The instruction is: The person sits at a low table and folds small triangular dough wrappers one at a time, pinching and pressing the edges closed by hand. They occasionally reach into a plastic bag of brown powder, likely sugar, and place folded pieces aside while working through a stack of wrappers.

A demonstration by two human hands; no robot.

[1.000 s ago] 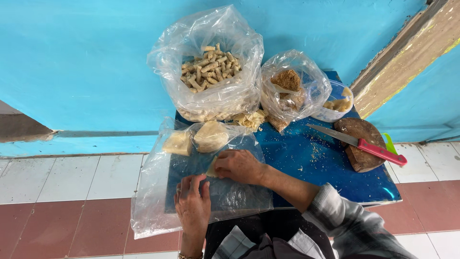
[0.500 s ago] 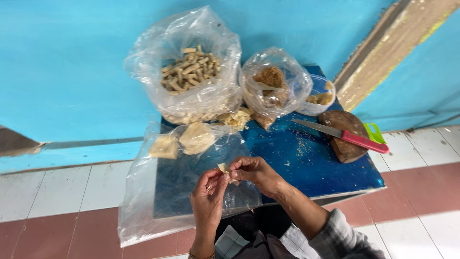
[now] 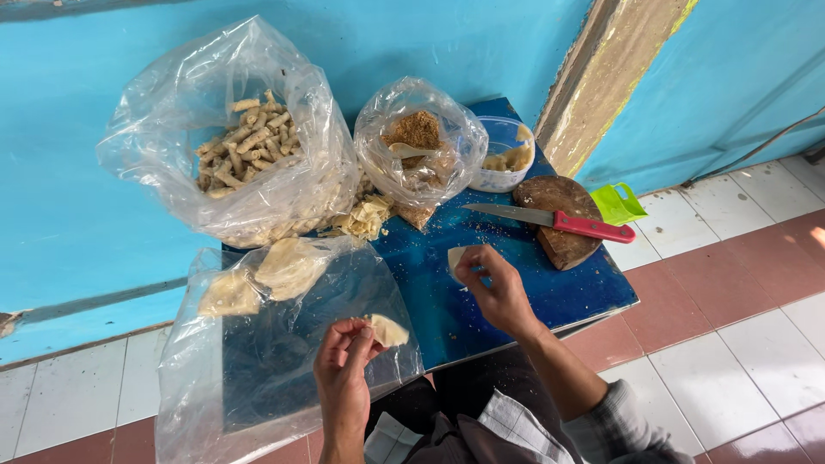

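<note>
Pale, thin dough sheets: my left hand (image 3: 345, 368) pinches one wrapper piece (image 3: 388, 330) by its edge, my right hand (image 3: 491, 288) pinches a second piece (image 3: 455, 259), hands apart over the blue table (image 3: 524, 296). Looks v. light, floppy, prob. tears easily (grip edges w/ fingertips only). Beyond: clear plastic bag (image 3: 258, 361), bag of rolled sticks (image 3: 241, 155), red-handled knife (image 3: 550, 222).

I see a blue table (image 3: 533, 292), a red-handled knife (image 3: 550, 221) on a brown board (image 3: 563, 245), pale cream wrappers (image 3: 288, 266), a green scoop (image 3: 620, 204), turquoise wall (image 3: 86, 215).
</note>
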